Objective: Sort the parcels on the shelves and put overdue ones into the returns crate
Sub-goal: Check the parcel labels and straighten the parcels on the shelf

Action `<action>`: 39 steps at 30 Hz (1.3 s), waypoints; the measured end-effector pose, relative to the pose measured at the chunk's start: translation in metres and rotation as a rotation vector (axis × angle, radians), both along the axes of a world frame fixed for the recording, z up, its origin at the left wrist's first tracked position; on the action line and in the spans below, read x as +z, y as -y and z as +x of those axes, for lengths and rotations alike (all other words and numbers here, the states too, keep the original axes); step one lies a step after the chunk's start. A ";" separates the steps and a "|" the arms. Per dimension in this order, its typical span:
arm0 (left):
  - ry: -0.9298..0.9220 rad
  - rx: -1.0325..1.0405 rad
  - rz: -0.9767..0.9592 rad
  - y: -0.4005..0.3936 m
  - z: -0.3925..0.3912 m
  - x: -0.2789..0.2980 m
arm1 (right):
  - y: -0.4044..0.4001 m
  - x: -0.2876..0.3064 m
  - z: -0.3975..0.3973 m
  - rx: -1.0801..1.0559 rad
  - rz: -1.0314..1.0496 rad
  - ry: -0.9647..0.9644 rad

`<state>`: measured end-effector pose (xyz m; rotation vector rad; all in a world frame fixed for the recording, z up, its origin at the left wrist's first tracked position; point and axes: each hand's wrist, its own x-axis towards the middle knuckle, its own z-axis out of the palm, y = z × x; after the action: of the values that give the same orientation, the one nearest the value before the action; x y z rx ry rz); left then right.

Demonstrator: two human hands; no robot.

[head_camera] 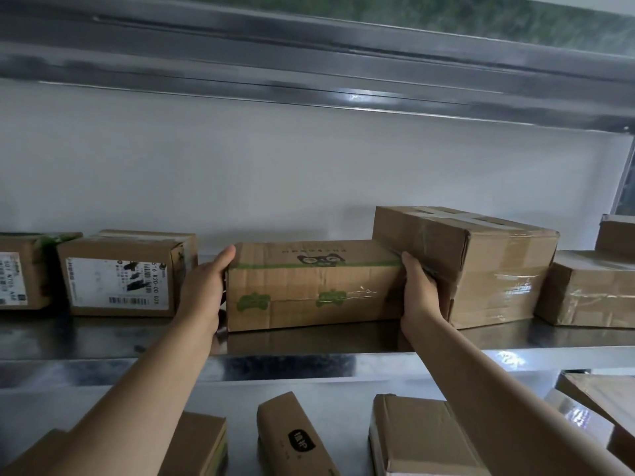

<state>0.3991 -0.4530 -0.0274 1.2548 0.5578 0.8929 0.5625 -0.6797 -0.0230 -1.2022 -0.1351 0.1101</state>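
Parcel [309,290] with green tape sits on steel shelf [309,341], long axis left-right along the shelf, long face toward camera, cat print on top. Left hand [206,290] clamped on its left end, thumb over the top edge. Right hand [417,293] clamped on its right end, fingers wedged between it and taped box [481,266]. Taped box touches the parcel's right end and stands taller. Labelled box [123,273] near on the left, small gap where the left hand sits. Bare shelf strip in front of the parcel up to the front lip. Open room above up to the upper shelf [309,80]. More boxes [419,438] on the lower shelf.
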 end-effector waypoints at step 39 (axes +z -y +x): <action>-0.025 0.162 0.343 0.009 0.004 0.001 | 0.000 -0.006 0.006 -0.010 -0.184 0.278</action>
<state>0.4026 -0.4617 -0.0264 1.5465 0.5468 1.1445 0.5682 -0.6793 -0.0295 -1.3981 -0.3688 -0.0560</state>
